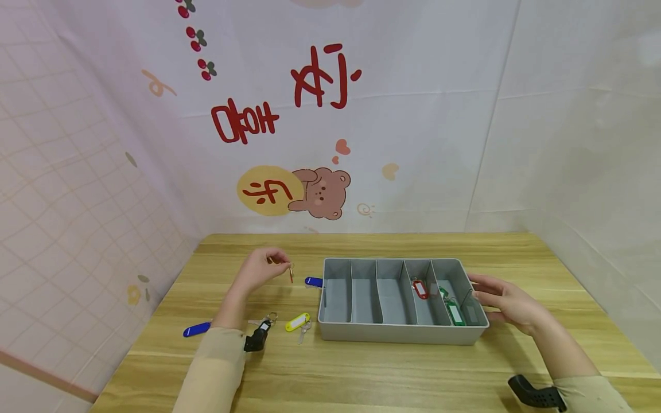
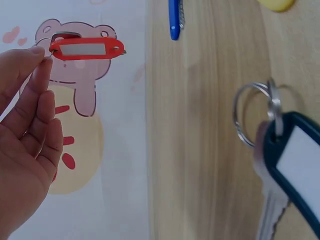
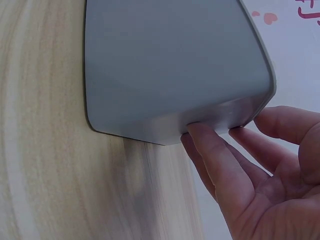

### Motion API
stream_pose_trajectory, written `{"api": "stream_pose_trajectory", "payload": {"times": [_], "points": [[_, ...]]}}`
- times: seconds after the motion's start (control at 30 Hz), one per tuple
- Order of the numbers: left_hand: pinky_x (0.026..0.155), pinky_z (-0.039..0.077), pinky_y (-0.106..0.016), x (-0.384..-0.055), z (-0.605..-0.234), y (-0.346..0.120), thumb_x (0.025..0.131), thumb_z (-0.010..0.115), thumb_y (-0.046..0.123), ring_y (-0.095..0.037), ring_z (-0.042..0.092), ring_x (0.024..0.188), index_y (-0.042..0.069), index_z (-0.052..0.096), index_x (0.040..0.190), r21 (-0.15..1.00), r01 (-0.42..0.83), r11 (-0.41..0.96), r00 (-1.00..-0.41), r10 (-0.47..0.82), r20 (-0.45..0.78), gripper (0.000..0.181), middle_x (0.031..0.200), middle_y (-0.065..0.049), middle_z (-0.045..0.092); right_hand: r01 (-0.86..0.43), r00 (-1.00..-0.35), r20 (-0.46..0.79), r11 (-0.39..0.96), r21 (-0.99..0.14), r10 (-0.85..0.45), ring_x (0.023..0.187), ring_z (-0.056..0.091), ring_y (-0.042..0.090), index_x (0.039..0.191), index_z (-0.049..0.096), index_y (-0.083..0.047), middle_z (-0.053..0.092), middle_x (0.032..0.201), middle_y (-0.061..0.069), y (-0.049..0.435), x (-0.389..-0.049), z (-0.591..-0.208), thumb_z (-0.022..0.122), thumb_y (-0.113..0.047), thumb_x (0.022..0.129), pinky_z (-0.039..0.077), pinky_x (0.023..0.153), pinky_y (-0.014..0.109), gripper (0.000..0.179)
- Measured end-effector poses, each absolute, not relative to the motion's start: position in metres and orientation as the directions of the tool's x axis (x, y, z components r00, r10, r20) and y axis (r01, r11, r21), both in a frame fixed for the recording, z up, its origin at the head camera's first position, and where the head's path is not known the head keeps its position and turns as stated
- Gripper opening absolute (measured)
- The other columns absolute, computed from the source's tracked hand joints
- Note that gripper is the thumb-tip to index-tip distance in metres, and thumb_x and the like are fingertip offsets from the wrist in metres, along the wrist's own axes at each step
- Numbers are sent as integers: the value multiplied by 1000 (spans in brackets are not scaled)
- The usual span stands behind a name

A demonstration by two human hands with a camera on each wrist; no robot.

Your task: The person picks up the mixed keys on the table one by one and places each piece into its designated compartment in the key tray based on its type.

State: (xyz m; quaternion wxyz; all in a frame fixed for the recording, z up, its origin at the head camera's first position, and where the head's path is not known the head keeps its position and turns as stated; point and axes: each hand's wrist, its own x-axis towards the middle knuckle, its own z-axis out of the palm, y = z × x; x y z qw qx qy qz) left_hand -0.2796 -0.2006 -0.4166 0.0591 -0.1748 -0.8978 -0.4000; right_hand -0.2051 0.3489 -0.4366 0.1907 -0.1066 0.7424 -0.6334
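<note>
My left hand (image 1: 263, 269) is raised over the table, left of the grey divided tray (image 1: 403, 334). Between thumb and forefinger it pinches a red key tag (image 2: 87, 48) by its ring end; in the head view the tag appears edge-on. At the tray's right end, my right hand (image 1: 508, 304) touches the outer wall with its fingertips, one at the rim; the right wrist view shows these fingers (image 3: 220, 165) fairly straight. A red key tag (image 1: 420, 289) lies in the fourth compartment from the left, and green key tags (image 1: 455, 313) lie in the rightmost one.
A blue key tag (image 1: 313, 281) lies against the tray's left side. In front are a yellow key tag (image 1: 298, 322) with a key (image 1: 304, 331) and a dark key tag (image 2: 300, 160) with a ring and key. Another blue tag (image 1: 197, 329) lies beyond the left forearm.
</note>
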Motion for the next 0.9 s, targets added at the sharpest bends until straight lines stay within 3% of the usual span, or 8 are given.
{"api": "stream_pose_trajectory", "payload": {"times": [0.4, 0.9], "points": [[81, 47, -39, -277, -400, -187, 88, 76, 17, -17, 58, 85, 11, 75, 90, 694, 400, 598, -915, 298, 270, 6, 87, 4, 67, 78, -908, -152, 198, -977, -390, 107, 64, 9, 148, 16, 17, 52, 136, 13, 348, -205, -436, 52, -9, 103, 56, 83, 41, 63], [84, 48, -43, -272, -384, -173, 88, 76, 16, -17, 60, 84, 9, 76, 88, 690, 455, 562, -890, 313, 332, 7, 84, 5, 68, 85, -903, -145, 162, -983, -405, 107, 64, 10, 148, 15, 18, 57, 129, 2, 349, -205, -436, 51, -8, 103, 56, 83, 42, 63]]}}
